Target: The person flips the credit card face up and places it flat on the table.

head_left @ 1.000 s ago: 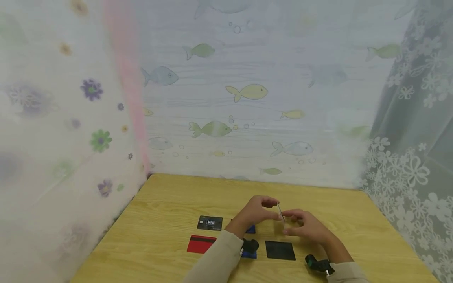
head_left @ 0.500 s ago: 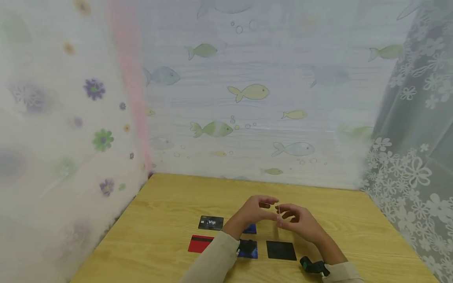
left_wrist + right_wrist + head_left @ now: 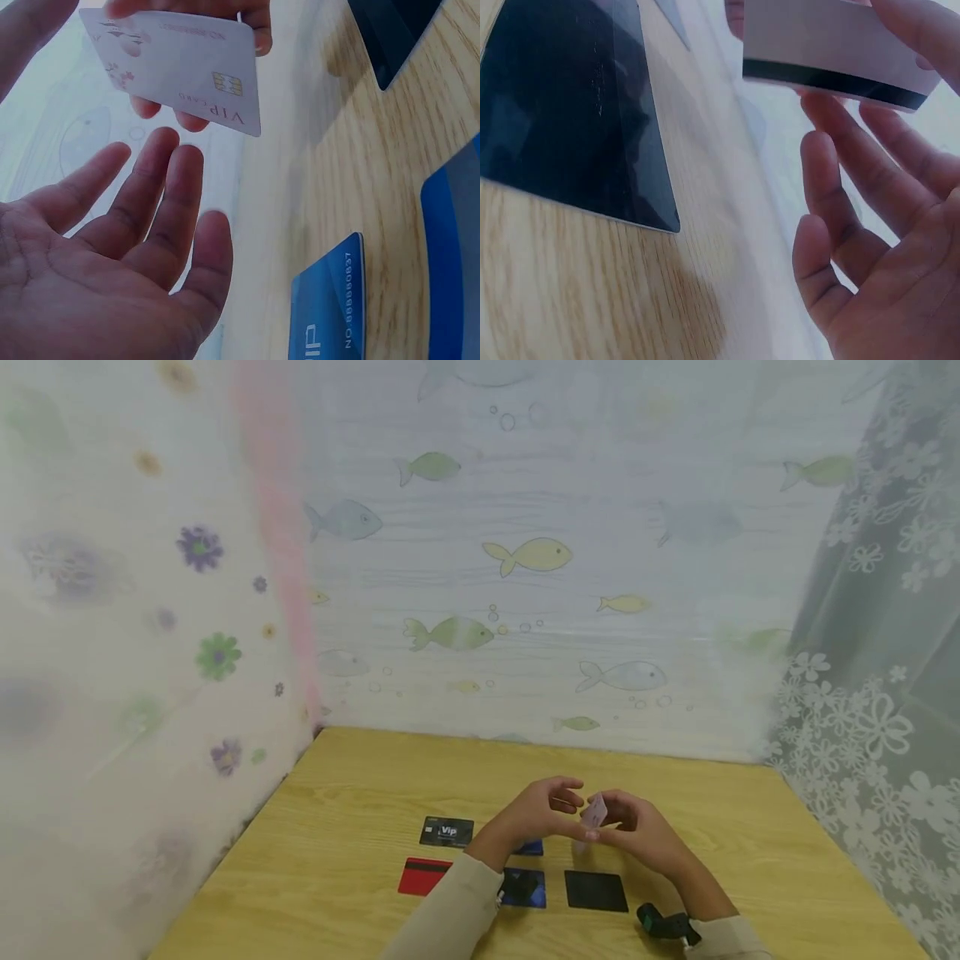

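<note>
A white VIP card (image 3: pixel 595 810) with a gold chip and reddish print is gripped by my right hand (image 3: pixel 648 835) above the table. In the left wrist view the printed face of the card (image 3: pixel 180 67) shows; the right wrist view shows its back with a dark stripe (image 3: pixel 817 73). My right thumb lies against the back. Just left of it, my left hand (image 3: pixel 536 814) has its fingers spread and apart from the card. Whether the left thumb touches the card I cannot tell.
On the wooden table (image 3: pixel 390 777) lie a black VIP card (image 3: pixel 446 832), a red striped card (image 3: pixel 423 877), two blue cards, one behind (image 3: pixel 532 847) and one in front (image 3: pixel 525 888), and a plain black card (image 3: pixel 596 891). My left forearm partly covers some. A fish-patterned curtain (image 3: pixel 480 593) hangs behind.
The card has turned from edge-on to show more of its printed face. My left fingers have come away from it, while my right hand has moved slightly left and up.
</note>
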### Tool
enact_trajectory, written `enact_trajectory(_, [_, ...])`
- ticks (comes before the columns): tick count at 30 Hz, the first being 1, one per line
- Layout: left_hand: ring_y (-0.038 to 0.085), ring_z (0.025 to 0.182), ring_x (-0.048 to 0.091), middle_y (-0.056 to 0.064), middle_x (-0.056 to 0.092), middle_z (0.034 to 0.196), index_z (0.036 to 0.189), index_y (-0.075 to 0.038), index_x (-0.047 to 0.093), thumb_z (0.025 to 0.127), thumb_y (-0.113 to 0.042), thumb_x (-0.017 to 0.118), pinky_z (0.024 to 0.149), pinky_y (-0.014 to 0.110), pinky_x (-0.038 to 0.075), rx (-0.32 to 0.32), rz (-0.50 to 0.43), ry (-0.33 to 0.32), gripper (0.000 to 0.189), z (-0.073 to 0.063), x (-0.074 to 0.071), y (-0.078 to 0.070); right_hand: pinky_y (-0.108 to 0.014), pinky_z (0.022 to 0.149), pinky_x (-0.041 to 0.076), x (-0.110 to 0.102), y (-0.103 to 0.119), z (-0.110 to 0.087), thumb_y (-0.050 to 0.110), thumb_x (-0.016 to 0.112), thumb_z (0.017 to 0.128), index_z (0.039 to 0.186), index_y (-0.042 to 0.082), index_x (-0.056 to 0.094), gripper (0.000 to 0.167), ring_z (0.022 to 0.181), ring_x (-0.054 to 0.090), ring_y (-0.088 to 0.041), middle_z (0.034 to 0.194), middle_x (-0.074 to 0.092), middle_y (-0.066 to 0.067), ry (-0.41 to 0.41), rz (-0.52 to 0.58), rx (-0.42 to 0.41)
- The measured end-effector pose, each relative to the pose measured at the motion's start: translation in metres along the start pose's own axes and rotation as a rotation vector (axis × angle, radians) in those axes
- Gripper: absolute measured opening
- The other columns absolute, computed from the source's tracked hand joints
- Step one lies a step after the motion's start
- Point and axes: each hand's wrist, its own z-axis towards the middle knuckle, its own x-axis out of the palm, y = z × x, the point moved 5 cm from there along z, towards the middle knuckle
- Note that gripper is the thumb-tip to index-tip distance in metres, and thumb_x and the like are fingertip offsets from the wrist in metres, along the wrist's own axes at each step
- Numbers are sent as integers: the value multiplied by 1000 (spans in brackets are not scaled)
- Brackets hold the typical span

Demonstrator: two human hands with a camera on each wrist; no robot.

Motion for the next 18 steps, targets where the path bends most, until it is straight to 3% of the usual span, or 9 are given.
enact_trajectory(8, [14,110,65,-1,67,124,146,-21,56,79,-20,91,92,38,58,-26,-37,10,75,3,-1,3,-30,85,59,-4,-1,1,13,68,100,143,-10,41,56,104,70,-15,124,68,-27,-41,86,71])
enact_trajectory(18, [15,100,65,0,67,117,145,-8,57,78,-14,92,83,35,58,-53,-12,15,76,3,3,5,-32,86,57,-9,-2,-4,16,72,98,138,5,46,49,103,71,-18,119,73,-12,-126,96,136])
